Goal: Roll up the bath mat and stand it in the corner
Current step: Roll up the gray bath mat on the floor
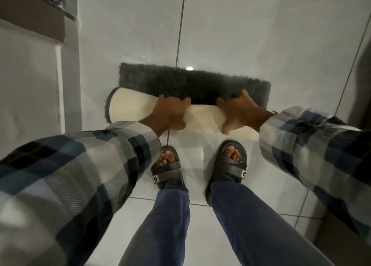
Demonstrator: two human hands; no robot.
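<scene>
The bath mat lies on the tiled floor and is partly rolled: under both palms its cream backing curves up into a roll, while beyond the fingertips a strip of dark pile lies flat. The left hand and right hand are each curled over the roll, pressing it. Finishing the roll and standing it in a corner remain, I judge.

Pale glossy tiled floor, crossed by dark grout lines. Small bright light reflection on tile. White door or panel at left, dark brown ledge above.
</scene>
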